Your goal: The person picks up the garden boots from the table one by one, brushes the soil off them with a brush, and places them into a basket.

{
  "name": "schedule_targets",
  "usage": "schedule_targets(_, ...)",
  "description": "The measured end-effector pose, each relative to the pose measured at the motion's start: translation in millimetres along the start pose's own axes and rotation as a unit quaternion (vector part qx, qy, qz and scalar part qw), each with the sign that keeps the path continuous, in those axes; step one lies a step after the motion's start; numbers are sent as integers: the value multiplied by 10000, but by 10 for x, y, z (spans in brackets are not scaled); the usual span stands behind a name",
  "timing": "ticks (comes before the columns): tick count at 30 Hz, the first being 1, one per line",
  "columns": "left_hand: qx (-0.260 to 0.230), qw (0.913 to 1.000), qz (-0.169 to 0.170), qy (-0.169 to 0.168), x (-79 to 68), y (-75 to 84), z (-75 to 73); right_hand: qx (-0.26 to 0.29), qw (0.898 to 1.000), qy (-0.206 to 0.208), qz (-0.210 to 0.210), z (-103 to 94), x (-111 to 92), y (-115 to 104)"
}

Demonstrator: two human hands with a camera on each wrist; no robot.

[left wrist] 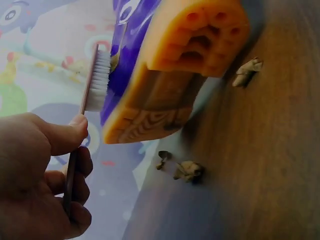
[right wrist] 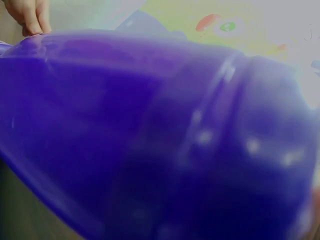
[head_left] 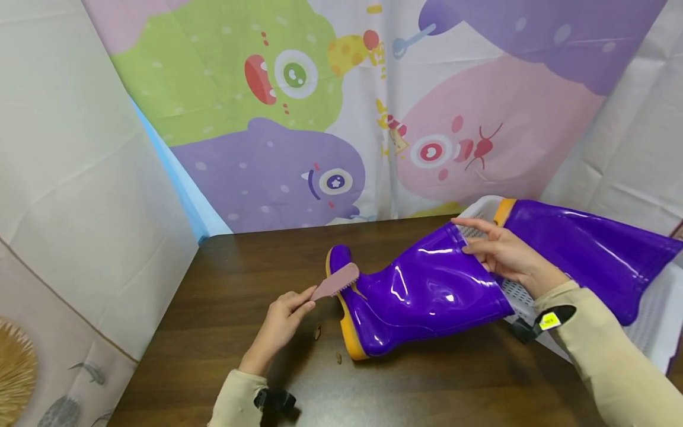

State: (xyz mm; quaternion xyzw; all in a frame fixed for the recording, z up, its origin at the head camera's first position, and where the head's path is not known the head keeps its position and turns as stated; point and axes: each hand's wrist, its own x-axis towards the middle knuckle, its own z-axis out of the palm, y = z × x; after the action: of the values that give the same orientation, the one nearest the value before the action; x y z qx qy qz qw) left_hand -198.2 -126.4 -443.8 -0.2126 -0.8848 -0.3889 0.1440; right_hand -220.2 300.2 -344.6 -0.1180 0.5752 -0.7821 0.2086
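Note:
A glossy purple rain boot [head_left: 437, 284] with a yellow-orange sole [left wrist: 170, 60] lies tilted on its side above the table, its toe pointing away. My right hand [head_left: 504, 255] grips the rim of its shaft, thumb and fingers at the opening. A pink brush [head_left: 335, 281] is held by its handle in my left hand [head_left: 280, 323]. Its white bristles [left wrist: 99, 75] meet the upper of the boot near the instep. A small brown scrap [left wrist: 115, 61] sticks to the boot beside them. The purple shaft [right wrist: 125, 110] fills most of the right wrist view.
Behind my right hand, a second purple boot [head_left: 576, 249] lies across a white perforated basket [head_left: 658, 314]. Brown crumbs [head_left: 317, 332] lie on the dark wooden table [head_left: 240, 279] below the sole. A cartoon-printed curtain [head_left: 277, 172] hangs at the table's back edge.

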Motion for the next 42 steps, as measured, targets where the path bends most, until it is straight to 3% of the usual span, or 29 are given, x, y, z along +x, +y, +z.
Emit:
schedule_targets(6, 137, 9984, -21, -542, -82, 16, 30, 53, 10000, 12, 48, -26, -22, -2)
schedule_targets(11, 437, 9951, 245, -851, -135, 30, -37, 104, 9999, 19, 60, -19, -43, -10)
schedule_targets(18, 630, 9901, 741, -1015, -220, -55, -173, 26, 9999, 149, 49, -2, -24, -19)
schedule_targets(23, 878, 9879, 848, -958, -244, -147, -312, 21, 9999, 140, 2, 13, -2, -14)
schedule_targets(28, 1359, 9841, 841, -768, -260, -253, -477, -20, 9998, 198, -4, 22, 8, -10)
schedule_targets(35, 1706, 9809, 926, 146, -147, -277, -601, -55, 9998, 197, -31, 15, 10, -9)
schedule_targets(39, 1567, 9764, 1399, 510, -40, -190, -532, -56, 9998, 187, -53, 11, 12, 0)
schedule_targets(42, 1347, 9723, 1832, 535, 16, -91, -411, -90, 9997, 201, -75, 9, 15, 11)
